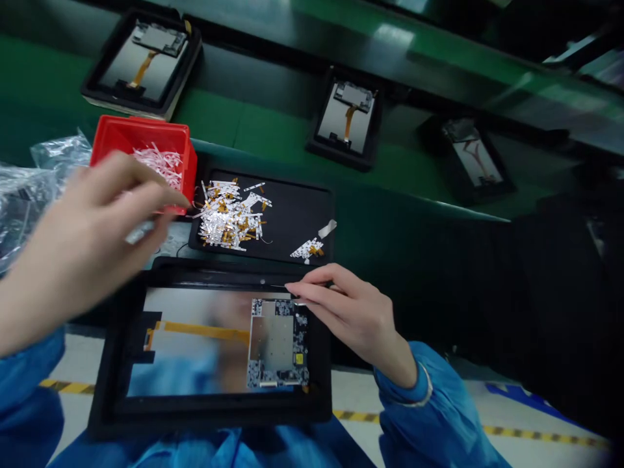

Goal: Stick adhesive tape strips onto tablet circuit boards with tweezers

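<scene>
My left hand (97,221) hangs blurred over the front lip of a red plastic bin (141,133), which holds white paper-like scraps (158,162). A silvery strip (139,232) sticks out from under its fingers. My right hand (355,318) rests its fingertips on the top edge of a glass display panel (195,312) in a black tray (209,409). A circuit board (277,341) and an orange ribbon cable (205,330) lie on the panel. Whether those fingertips pinch anything thin is hard to tell. On a black mat (297,221) lies a heap of silver-and-orange peeled strips (229,218).
Several black trays with panels, such as one (346,117), ride on a green conveyor (273,127) beyond the mat. A crumpled plastic bag (29,201) lies at far left. Blue sleeves (424,416) enter from below, above a floor with yellow-and-black tape (355,416).
</scene>
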`<state>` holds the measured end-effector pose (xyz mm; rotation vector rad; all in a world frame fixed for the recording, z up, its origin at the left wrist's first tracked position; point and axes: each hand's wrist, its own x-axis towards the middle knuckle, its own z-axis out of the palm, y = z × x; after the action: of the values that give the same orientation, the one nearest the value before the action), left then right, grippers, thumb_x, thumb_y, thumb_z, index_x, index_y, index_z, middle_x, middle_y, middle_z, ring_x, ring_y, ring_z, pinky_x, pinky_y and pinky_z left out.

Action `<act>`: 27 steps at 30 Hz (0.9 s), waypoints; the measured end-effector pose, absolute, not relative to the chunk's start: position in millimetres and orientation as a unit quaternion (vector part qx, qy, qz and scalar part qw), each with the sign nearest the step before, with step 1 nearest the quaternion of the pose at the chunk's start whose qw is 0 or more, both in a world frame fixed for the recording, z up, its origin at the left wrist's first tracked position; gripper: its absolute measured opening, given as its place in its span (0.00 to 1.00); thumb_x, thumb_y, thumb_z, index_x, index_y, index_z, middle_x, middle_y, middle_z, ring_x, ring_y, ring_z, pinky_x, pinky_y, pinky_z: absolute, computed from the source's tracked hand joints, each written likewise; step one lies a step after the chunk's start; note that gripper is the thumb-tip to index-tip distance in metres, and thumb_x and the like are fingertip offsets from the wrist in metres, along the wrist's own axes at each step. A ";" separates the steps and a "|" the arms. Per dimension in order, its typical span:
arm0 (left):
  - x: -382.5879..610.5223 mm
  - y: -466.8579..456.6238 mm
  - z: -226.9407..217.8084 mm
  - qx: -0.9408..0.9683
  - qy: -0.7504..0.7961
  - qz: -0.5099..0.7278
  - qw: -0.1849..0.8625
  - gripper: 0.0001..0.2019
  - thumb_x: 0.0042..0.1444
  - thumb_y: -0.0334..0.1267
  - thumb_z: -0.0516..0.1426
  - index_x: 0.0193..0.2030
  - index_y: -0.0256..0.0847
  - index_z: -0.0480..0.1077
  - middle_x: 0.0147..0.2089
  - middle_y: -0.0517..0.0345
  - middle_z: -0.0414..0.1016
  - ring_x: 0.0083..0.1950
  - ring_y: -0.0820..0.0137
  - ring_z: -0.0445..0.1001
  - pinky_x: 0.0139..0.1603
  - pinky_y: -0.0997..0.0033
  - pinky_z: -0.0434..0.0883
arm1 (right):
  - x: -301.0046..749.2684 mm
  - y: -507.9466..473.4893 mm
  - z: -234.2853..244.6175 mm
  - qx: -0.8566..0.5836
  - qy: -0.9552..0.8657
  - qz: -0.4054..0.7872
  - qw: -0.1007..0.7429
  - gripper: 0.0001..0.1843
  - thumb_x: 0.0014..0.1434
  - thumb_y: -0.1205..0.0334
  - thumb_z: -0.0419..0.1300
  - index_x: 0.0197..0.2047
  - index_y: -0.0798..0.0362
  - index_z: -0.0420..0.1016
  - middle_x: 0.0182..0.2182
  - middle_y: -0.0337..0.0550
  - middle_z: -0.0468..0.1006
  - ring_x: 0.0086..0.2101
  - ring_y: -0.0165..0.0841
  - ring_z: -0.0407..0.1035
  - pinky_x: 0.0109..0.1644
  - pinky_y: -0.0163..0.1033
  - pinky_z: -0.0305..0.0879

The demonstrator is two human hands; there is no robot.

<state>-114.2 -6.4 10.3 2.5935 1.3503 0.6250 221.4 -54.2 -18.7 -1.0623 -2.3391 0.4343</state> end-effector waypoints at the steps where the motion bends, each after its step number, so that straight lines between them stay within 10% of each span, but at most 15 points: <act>1: -100.3 -11.2 8.1 0.881 0.419 0.211 0.051 0.08 0.71 0.33 0.52 0.53 0.45 0.70 0.50 0.56 0.69 0.50 0.65 0.68 0.51 0.64 0.64 | 220.7 -52.7 -19.0 -0.393 -0.867 0.160 0.262 0.13 0.72 0.69 0.56 0.46 0.51 0.83 0.38 0.42 0.82 0.29 0.24 0.73 0.31 0.29 0.71; 20: -54.9 -26.7 -17.4 0.940 0.249 0.176 0.155 0.17 0.74 0.34 0.46 0.58 0.42 0.73 0.57 0.47 0.72 0.51 0.61 0.70 0.50 0.63 0.69 | 222.8 -48.0 0.6 -0.399 -0.897 0.174 0.072 0.17 0.72 0.64 0.54 0.54 0.44 0.83 0.39 0.46 0.70 0.29 0.30 0.65 0.21 0.30 0.55; 27: -46.9 -20.0 -5.8 0.944 0.251 0.157 0.143 0.19 0.74 0.36 0.45 0.55 0.43 0.77 0.55 0.46 0.74 0.53 0.61 0.73 0.50 0.63 0.72 | 240.7 -39.9 6.5 -0.378 -0.822 0.350 0.244 0.15 0.70 0.67 0.59 0.53 0.44 0.84 0.44 0.45 0.73 0.35 0.29 0.71 0.35 0.37 0.73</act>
<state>-46.9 -20.0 -5.8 2.7234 0.7244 0.4523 240.7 -39.9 6.5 -1.0327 -2.2442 0.9551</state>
